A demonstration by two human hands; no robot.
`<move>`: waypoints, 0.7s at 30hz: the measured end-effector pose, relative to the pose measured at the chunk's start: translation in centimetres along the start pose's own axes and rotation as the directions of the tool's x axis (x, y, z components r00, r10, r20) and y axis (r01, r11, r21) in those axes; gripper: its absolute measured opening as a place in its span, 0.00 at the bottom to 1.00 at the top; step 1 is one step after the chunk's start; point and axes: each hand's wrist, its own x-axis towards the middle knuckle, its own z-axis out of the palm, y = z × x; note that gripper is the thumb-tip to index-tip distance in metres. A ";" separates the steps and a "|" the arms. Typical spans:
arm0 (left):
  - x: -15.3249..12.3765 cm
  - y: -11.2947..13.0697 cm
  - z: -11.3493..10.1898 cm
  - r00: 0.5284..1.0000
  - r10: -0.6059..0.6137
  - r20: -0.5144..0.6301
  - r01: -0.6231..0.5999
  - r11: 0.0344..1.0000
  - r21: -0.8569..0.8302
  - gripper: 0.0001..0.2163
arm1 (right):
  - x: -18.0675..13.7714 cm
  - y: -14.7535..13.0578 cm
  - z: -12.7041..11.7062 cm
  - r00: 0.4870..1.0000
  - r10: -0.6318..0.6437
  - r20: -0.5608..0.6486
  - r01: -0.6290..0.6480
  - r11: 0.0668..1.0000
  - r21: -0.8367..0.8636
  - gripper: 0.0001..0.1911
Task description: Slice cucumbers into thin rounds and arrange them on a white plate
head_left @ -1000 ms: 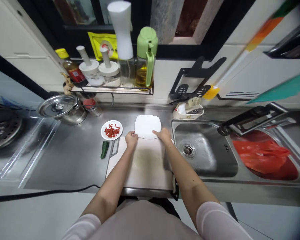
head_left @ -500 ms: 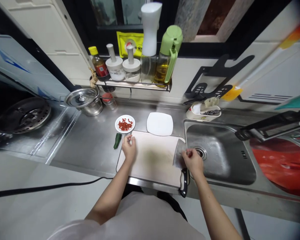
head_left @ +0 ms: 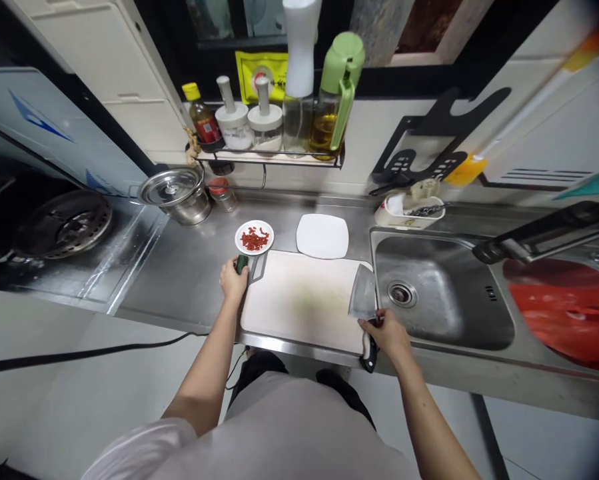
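left hand (head_left: 233, 281) closed around green vegetable (head_left: 241, 263) | right hand (head_left: 390, 335) gripping cleaver (head_left: 363, 299) handle | beside cutting board (head_left: 304, 300)

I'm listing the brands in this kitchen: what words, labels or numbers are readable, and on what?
Nothing reads clearly.
Yellow packet behind the shelf: red round logo, print too blurred.
Sauce bottle, red label: too small.
Knife in the right hand: no mark visible.
Green vegetable in the left hand: no writing.
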 end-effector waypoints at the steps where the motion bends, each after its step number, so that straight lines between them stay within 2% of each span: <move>1: 0.1 0.0 0.1 1.000 0.004 0.005 -0.004 1.000 -0.003 0.20 | -0.1 -0.2 0.0 1.000 0.004 -0.004 -0.004 1.000 -0.014 0.27; 6: 0.4 0.2 -0.4 1.000 -0.008 0.000 0.008 0.998 -0.069 0.19 | -0.2 -0.7 0.2 0.999 0.019 -0.032 -0.021 0.997 -0.075 0.26; 9: -0.4 0.2 -0.9 0.999 0.039 0.005 -0.037 0.970 -0.239 0.19 | 0.0 -0.6 0.5 0.998 -0.005 -0.066 0.000 0.997 -0.074 0.28; 11: -1.6 0.3 -0.9 0.990 0.127 0.059 -0.093 0.912 -0.399 0.20 | 0.0 -0.4 0.7 0.997 -0.010 -0.082 0.004 0.998 -0.066 0.28; 13: -3.3 0.3 -0.6 0.958 0.242 0.152 -0.131 0.846 -0.518 0.21 | 0.0 -0.2 0.7 0.996 -0.006 -0.092 0.001 0.999 -0.047 0.27; 15: -5.2 0.4 -0.3 0.908 0.349 0.233 -0.174 0.819 -0.547 0.21 | -0.2 -0.1 0.6 0.995 0.004 -0.095 -0.005 1.000 -0.017 0.24; 18: -7.9 0.7 0.3 0.837 0.471 0.279 -0.298 0.820 -0.490 0.20 | -0.4 0.0 0.3 0.996 0.014 -0.093 -0.009 0.999 0.049 0.17; 21: -9.7 1.3 1.0 0.759 0.596 0.262 -0.475 0.782 -0.404 0.18 | -0.6 -0.1 0.3 0.989 0.002 -0.145 0.017 0.991 0.132 0.11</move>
